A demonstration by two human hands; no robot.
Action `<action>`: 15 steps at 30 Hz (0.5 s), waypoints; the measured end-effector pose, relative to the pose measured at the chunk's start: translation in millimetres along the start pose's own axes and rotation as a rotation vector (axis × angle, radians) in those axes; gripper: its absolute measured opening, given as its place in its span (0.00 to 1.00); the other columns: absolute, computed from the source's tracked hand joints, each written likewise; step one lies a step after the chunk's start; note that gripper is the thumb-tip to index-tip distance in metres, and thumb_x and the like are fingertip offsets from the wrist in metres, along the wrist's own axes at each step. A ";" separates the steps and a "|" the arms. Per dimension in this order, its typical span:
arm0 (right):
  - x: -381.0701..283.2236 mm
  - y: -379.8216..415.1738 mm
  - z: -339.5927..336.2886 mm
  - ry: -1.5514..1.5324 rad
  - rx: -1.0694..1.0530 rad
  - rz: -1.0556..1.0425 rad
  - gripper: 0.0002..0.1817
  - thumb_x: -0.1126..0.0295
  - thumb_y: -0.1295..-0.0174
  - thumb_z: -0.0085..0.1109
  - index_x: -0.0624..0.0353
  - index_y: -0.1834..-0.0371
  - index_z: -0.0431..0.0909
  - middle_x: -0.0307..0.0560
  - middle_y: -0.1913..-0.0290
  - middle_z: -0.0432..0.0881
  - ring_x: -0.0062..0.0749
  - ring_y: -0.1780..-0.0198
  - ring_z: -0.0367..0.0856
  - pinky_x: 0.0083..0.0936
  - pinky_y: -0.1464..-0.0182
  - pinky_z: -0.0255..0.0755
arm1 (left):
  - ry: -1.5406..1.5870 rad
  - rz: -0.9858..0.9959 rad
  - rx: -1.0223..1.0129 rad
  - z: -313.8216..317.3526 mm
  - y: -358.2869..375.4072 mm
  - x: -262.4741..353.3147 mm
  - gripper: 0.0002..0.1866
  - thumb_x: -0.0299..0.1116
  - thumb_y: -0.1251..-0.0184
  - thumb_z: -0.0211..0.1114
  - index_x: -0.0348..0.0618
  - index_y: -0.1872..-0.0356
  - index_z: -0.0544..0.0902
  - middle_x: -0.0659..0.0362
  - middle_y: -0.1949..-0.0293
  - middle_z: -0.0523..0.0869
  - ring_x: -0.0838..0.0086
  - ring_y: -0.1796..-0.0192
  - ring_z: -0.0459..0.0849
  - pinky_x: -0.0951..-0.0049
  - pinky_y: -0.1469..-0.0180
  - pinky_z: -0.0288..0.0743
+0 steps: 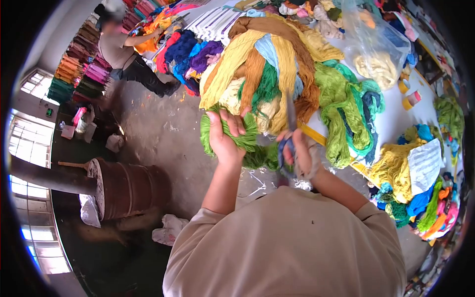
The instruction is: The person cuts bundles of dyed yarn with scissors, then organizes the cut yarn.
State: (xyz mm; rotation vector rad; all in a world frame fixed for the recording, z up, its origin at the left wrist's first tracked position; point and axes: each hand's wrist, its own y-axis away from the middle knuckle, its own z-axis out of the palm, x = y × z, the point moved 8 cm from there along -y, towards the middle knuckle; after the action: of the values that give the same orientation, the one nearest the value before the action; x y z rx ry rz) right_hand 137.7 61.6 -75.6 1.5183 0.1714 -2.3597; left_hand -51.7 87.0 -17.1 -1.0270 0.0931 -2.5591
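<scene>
My left hand grips a bundle of green yarn at the near edge of a big heap of yarn skeins. My right hand is closed on the blue handles of a pair of scissors, whose blades point up into the heap beside the green bundle. The heap holds yellow, brown, cream, green and light blue skeins lying on a white table. Bright green and teal skeins hang over the table edge just right of my hands.
Another person bends over purple, blue and orange yarn at the far end of the table. A rusty brown drum stands on the concrete floor at left. Clear bags of yarn and more coloured skeins crowd the table at right.
</scene>
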 end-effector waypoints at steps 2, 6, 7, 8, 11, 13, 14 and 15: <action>-20.4 -12.0 -9.7 0.031 -0.070 -0.163 0.26 0.44 0.25 0.49 0.59 0.46 0.74 0.34 0.72 0.75 0.18 0.70 0.72 0.18 0.65 0.66 | -0.197 -0.004 -0.079 7.6 1.8 1.7 0.24 0.53 0.17 0.40 0.47 0.68 0.70 0.65 0.86 0.64 0.74 0.79 0.71 0.49 0.32 0.70; -76.4 -8.6 18.2 0.405 -0.263 -0.641 0.50 0.61 0.48 0.81 0.59 0.27 0.56 0.47 0.37 0.71 0.35 0.34 0.69 0.36 0.30 0.59 | -0.656 0.096 -0.449 81.2 28.9 -11.8 0.23 0.46 0.21 0.53 0.35 0.42 0.78 0.44 0.39 0.79 0.58 0.37 0.79 0.56 0.29 0.62; -77.0 -4.8 22.6 0.464 -0.310 -0.727 0.58 0.57 0.55 0.84 0.59 0.25 0.52 0.51 0.28 0.62 0.42 0.26 0.60 0.40 0.26 0.54 | -0.997 0.177 -0.647 79.1 27.8 -23.2 0.29 0.46 0.26 0.60 0.34 0.33 0.72 0.39 0.23 0.59 0.49 0.22 0.60 0.53 0.25 0.53; -76.9 -0.2 28.0 0.493 -0.318 -0.734 0.65 0.57 0.59 0.86 0.59 0.22 0.47 0.53 0.23 0.55 0.45 0.24 0.57 0.41 0.25 0.52 | -1.099 0.341 -0.622 86.0 27.0 -23.4 0.32 0.48 0.28 0.62 0.34 0.33 0.71 0.37 0.23 0.56 0.46 0.21 0.54 0.51 0.24 0.51; -62.8 -9.3 15.8 0.418 -0.306 -0.369 0.68 0.61 0.59 0.86 0.58 0.19 0.43 0.50 0.21 0.54 0.40 0.23 0.55 0.41 0.23 0.51 | -1.302 0.515 -0.718 99.3 30.8 -14.0 0.40 0.57 0.35 0.67 0.34 0.33 0.71 0.34 0.23 0.55 0.41 0.20 0.48 0.47 0.23 0.46; -65.6 -6.5 3.9 0.238 -0.348 -0.345 0.63 0.77 0.60 0.81 0.62 0.20 0.47 0.48 0.22 0.59 0.36 0.26 0.65 0.35 0.28 0.62 | -1.438 0.555 -0.884 101.2 31.3 -16.8 0.48 0.70 0.45 0.65 0.42 0.33 0.73 0.43 0.22 0.56 0.44 0.19 0.47 0.49 0.21 0.37; -74.9 -4.1 1.9 0.154 -0.319 -0.331 0.61 0.81 0.60 0.78 0.61 0.20 0.50 0.48 0.24 0.62 0.37 0.27 0.67 0.35 0.29 0.64 | -1.477 0.541 -0.986 102.9 31.7 -14.1 0.50 0.74 0.48 0.63 0.45 0.32 0.73 0.47 0.21 0.56 0.45 0.19 0.47 0.50 0.20 0.34; -84.9 8.2 -3.7 0.187 -0.289 -0.177 0.58 0.83 0.60 0.75 0.62 0.21 0.53 0.48 0.27 0.68 0.39 0.28 0.69 0.36 0.28 0.64 | -1.606 0.558 -1.028 97.6 31.2 -13.4 0.52 0.78 0.49 0.60 0.51 0.29 0.71 0.52 0.20 0.57 0.49 0.18 0.47 0.51 0.19 0.32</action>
State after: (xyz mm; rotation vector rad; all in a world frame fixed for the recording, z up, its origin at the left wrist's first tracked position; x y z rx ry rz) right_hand 175.8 72.6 0.0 1.6311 0.6856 -2.1976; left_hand 33.5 70.7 39.3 -2.5142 1.0450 -0.5371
